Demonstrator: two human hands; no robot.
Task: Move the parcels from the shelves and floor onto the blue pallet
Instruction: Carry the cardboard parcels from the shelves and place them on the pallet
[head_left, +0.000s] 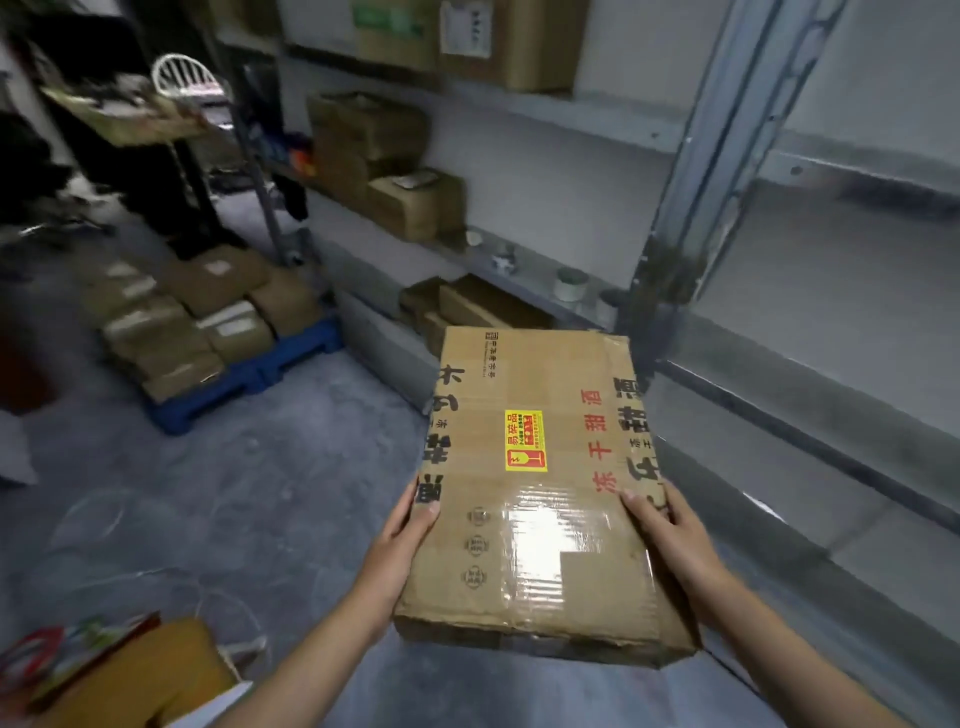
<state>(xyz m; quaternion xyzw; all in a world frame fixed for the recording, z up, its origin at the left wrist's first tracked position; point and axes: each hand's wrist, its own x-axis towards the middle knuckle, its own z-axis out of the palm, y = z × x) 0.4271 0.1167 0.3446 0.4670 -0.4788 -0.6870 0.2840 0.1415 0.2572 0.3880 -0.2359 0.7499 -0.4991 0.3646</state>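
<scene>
The flat cardboard parcel (535, 478) is up in the air, carried level in front of the person, its long side pointing away from them. The left hand (402, 540) grips the parcel's left edge near the close end, thumb on the top face and the other fingers tucked underneath, out of sight. The right hand (670, 530) holds the opposite edge the same way, thumb pressed beside the black lettering. A yellow sticker (525, 440) sits at the middle of the parcel's top, and clear tape (556, 530) shines just nearer than it.

Below the parcel is the grey, scuffed floor (234, 493). Just beyond the parcel's far end, a few brown boxes (467, 306) lie low under the bottom shelf. To the parcel's right and rising past it stands a grey metal shelf post (691, 171). Further beyond the parcel, more cartons (395, 171) rest on the middle shelf, and small pale cups (570, 283) stand on the shelf's edge.

Well off to the parcel's left and further away, the blue pallet (249, 374) lies on the floor, carrying stacked parcels (192, 312) packed close together. Nearer than the parcel and to its left, an orange bag (140, 670) sits low at the person's side.
</scene>
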